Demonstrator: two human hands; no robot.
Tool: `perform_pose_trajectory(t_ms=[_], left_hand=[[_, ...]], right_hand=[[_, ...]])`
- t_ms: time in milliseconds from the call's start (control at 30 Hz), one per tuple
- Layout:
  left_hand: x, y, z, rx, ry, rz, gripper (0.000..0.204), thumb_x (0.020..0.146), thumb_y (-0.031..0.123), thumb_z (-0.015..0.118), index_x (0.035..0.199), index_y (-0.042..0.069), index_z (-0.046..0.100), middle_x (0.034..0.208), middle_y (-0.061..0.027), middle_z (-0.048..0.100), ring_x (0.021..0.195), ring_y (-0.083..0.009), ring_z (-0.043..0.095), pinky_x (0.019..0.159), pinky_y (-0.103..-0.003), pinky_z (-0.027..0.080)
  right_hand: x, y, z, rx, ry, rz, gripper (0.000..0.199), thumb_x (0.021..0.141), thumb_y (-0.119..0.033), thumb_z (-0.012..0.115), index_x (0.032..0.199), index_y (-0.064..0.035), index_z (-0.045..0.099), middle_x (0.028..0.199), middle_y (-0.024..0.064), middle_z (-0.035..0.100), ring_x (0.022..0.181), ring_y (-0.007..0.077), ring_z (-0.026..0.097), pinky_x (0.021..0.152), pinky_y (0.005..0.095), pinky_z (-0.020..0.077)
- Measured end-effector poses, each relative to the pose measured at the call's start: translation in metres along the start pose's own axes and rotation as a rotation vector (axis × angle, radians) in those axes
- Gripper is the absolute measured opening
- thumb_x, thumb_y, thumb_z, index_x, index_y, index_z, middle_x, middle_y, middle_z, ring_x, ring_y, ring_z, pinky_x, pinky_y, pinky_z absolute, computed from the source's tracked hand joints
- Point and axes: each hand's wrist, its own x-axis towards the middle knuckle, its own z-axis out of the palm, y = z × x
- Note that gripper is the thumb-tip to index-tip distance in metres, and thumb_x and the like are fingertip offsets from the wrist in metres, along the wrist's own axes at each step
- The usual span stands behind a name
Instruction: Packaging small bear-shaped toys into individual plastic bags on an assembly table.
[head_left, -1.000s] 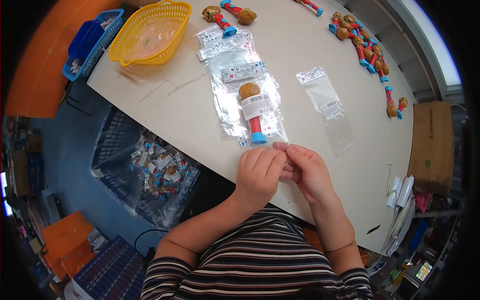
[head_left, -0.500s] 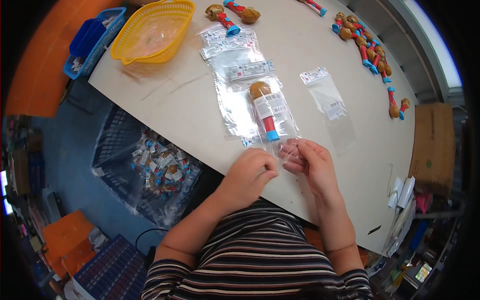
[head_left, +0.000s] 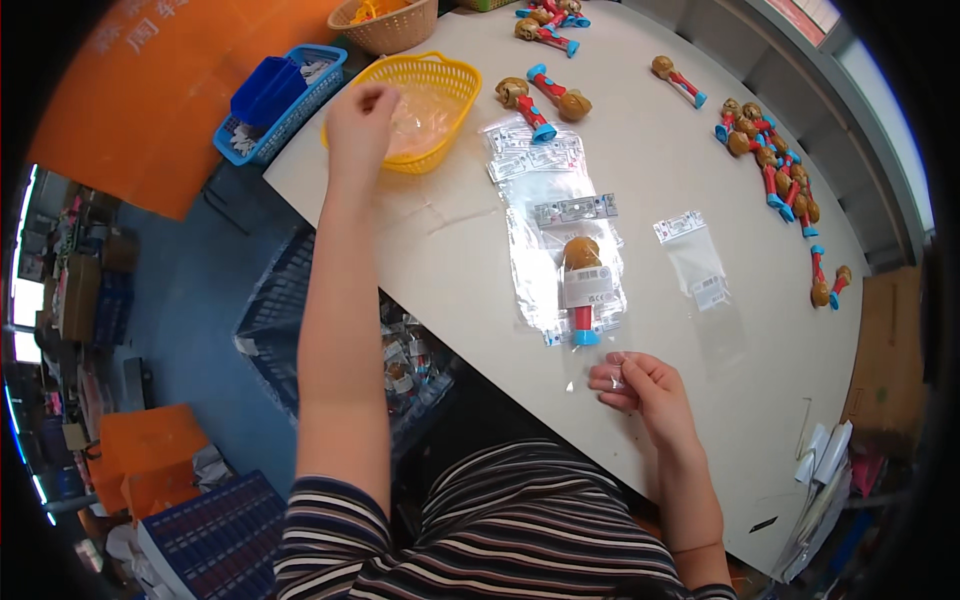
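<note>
My left hand (head_left: 362, 122) is raised over the left side of a yellow basket (head_left: 462, 88), its fingers curled together; whatever they hold, if anything, does not show. Crumpled clear film (head_left: 425, 112) lies inside that basket. At the table's front edge my right hand (head_left: 648, 393) pinches the near end of a clear plastic bag (head_left: 590, 288) between thumb and fingers. Through the bag shows a toy with a brown round head, a red shaft (head_left: 584, 320) and a blue foot. A white printed label covers its middle. Flat clear bags (head_left: 535, 250) lie overlapping beneath it.
One flat bag (head_left: 697, 262) lies apart on the right. Loose toys (head_left: 775, 160) cluster along the far right edge, others (head_left: 527, 107) beyond the bags. A blue basket (head_left: 255, 110) stands far left. Below the table, a dark blue crate (head_left: 275, 300) holds bagged toys.
My left hand has left the bag's near end and reached forward and left to the yellow basket. My right hand still grips the bag. The whole view has shifted.
</note>
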Motion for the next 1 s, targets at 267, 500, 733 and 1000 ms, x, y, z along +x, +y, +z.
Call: perform_pose_trajectory(t_ms=[267,500,733,1000], left_hand=[[-0.056,0.049,0.015,0.299,0.233,0.517,0.008,0.08,0.007,0.071,0.087,0.005,0.067,0.087,-0.0127,0.065,0.085,-0.0308,0.064,0.079,-0.04,0.051],[-0.211,0.04,0.027,0.072,-0.495,0.546,0.023,0.073,0.001,0.072,0.096,0.003,0.066,0.106,-0.0169,0.063,0.1,-0.0361,0.062,0.087,-0.042,0.051],[-0.26,0.052,0.036,-0.08,-0.527,0.45,0.042,0.071,-0.003,0.069,0.111,0.005,0.064,0.12,-0.0183,0.058,0.11,-0.0369,0.059,0.092,-0.042,0.05],[-0.273,0.055,0.06,-0.103,-0.253,0.563,0.046,0.067,0.012,0.083,0.112,0.011,0.068,0.123,-0.0151,0.058,0.107,-0.0308,0.06,0.086,-0.038,0.051]], right_hand=[[-0.006,0.009,-0.016,-0.138,0.03,-0.133,0.028,0.1,-0.012,0.054,0.124,0.0014,0.057,0.105,0.0118,0.07,0.095,0.0174,0.068,0.083,0.0293,0.0546],[-0.001,-0.01,-0.021,-1.211,0.383,-0.931,0.038,0.084,-0.001,0.066,0.122,-0.0039,0.061,0.116,0.0172,0.065,0.106,0.0293,0.064,0.093,0.0383,0.0508],[0.025,-0.028,-0.002,-1.444,0.007,-1.311,0.031,0.072,-0.002,0.074,0.103,-0.0087,0.07,0.123,0.0152,0.063,0.113,0.0363,0.059,0.097,0.0458,0.0478],[0.025,-0.027,0.002,-1.121,0.083,-1.273,0.022,0.074,-0.001,0.075,0.095,-0.0027,0.07,0.122,0.0173,0.065,0.11,0.0378,0.06,0.09,0.0415,0.0504]])
